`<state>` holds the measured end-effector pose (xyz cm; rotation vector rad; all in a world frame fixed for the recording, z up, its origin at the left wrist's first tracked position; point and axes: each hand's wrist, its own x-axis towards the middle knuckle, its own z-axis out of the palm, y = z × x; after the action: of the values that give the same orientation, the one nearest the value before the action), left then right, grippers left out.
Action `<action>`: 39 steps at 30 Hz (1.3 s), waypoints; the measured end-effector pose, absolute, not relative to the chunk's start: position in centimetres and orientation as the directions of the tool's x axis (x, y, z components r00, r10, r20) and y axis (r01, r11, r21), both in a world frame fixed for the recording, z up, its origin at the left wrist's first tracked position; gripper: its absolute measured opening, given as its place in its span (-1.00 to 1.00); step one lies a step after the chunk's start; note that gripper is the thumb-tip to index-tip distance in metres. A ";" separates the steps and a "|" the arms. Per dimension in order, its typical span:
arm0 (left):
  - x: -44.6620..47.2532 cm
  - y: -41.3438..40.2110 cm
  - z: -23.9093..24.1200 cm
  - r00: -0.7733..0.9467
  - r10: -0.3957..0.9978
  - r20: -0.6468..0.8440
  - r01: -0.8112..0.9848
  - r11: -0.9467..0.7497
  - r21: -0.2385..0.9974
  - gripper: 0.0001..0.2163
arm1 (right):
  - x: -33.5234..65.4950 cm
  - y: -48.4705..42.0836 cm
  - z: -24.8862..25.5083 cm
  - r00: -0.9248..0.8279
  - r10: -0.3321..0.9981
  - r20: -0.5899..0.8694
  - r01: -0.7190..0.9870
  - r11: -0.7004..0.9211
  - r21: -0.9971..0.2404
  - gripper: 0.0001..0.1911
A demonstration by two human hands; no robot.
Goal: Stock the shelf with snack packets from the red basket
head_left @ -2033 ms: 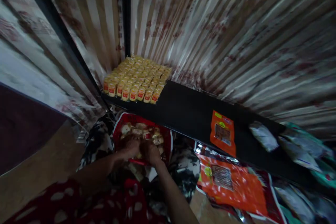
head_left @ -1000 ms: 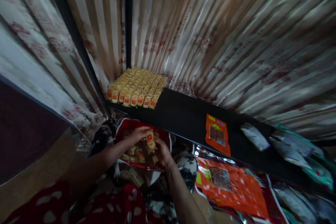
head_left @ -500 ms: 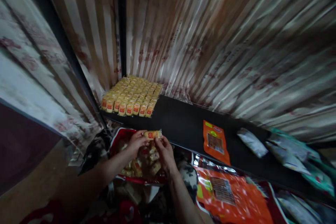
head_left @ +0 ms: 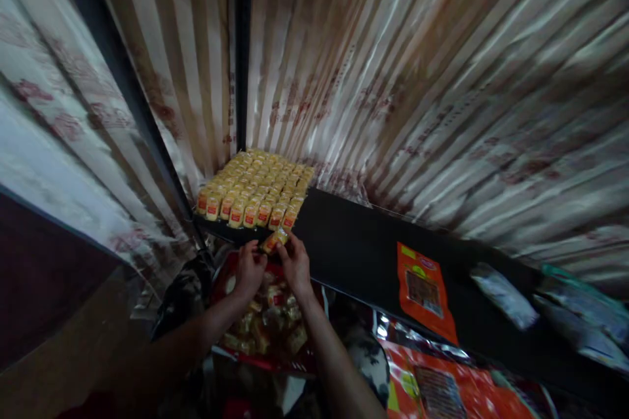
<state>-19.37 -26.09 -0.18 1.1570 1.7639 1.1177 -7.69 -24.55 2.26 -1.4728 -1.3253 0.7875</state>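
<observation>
1. Wrapped pack (head_left: pixel 275 240), one. Small, yellow, red label, clear film. Position: between my hands at the near edge of the desk, tilted, just in front of the front row and over the far side of the basket. Whether its upper end touches that row, I cannot tell.
2. My right hand (head_left: pixel 295 265). Gripping the pack near its upper end, thumb on the near side, fingers beyond.
3. My left hand (head_left: pixel 249 270). Fingers curled in, tips at the lower end of the pack; whether they pinch it or only rest there, I cannot tell.
4. Handling, by my judgement: light, enough for a fingertip hold. Film probably slick; filling likely soft and easily dented. Best hold: both long sides, about the middle, pressed gently; the end seals look too flimsy to carry by.
5. Rows of matching packs (head_left: pixel 255 190). Close-set at the left end of the desk, front labels facing me.
6. Red basket (head_left: pixel 325 301). White-edged, below the desk edge, under my forearms; loose packs (head_left: pixel 258 334) inside, lying at mixed angles.
7. Desk (head_left: pixel 354 236). Long, narrow, black, flat; looks smooth. Farther right along it: orange pouch (head_left: pixel 425 291), pale packet (head_left: pixel 505 294), green-edged bags (head_left: pixel 587 304).
8. Large orange pack (head_left: pixel 457 386). Lower than the desk, to my right, shiny, partly cut off.
9. Room. Dim; striped curtain (head_left: pixel 417 78) behind the desk, dark post (head_left: pixel 243 46) at the corner, brownish floor (head_left: pixel 98 314) at left.
</observation>
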 end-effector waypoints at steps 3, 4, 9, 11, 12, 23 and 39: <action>-20.2 -25.8 -0.2 -0.324 0.945 0.048 0.367 0.078 0.927 -0.71 | -9.3 -22.6 2.7 0.148 0.967 0.206 0.465 0.116 -0.878 -0.58; -20.3 -25.7 -0.2 -0.304 0.949 0.085 0.376 0.037 0.926 -0.71 | -9.8 -22.1 2.7 0.143 0.966 0.216 0.494 0.120 -0.861 -0.58; -20.7 -24.7 -0.4 -0.229 0.965 0.128 0.418 -0.022 0.908 -0.68 | -11.4 -20.5 2.8 0.121 0.975 0.186 0.602 0.077 -0.795 -0.58; -20.8 -24.1 -0.8 -0.210 0.969 0.133 0.436 -0.029 0.899 -0.66 | -11.7 -20.3 2.8 0.128 0.979 0.160 0.634 0.043 -0.772 -0.58; -20.9 -23.9 -0.9 -0.202 0.970 0.137 0.442 -0.034 0.896 -0.64 | -11.9 -20.2 2.8 0.136 0.979 0.151 0.647 0.027 -0.762 -0.58; -21.5 -22.8 -1.1 -0.133 0.984 0.120 0.487 -0.041 0.873 -0.56 | -12.8 -20.3 1.9 0.155 0.960 0.232 0.660 0.074 -0.747 -0.68; -21.7 -22.7 -2.7 -0.070 0.987 0.147 0.519 -0.090 0.850 -0.50 | -12.4 -21.3 -1.3 0.069 0.932 0.355 0.601 0.245 -0.761 -0.65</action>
<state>-21.67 -22.65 -2.68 1.6482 1.6268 1.0797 -12.36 -21.30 -1.28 -1.4527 -1.6294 0.4689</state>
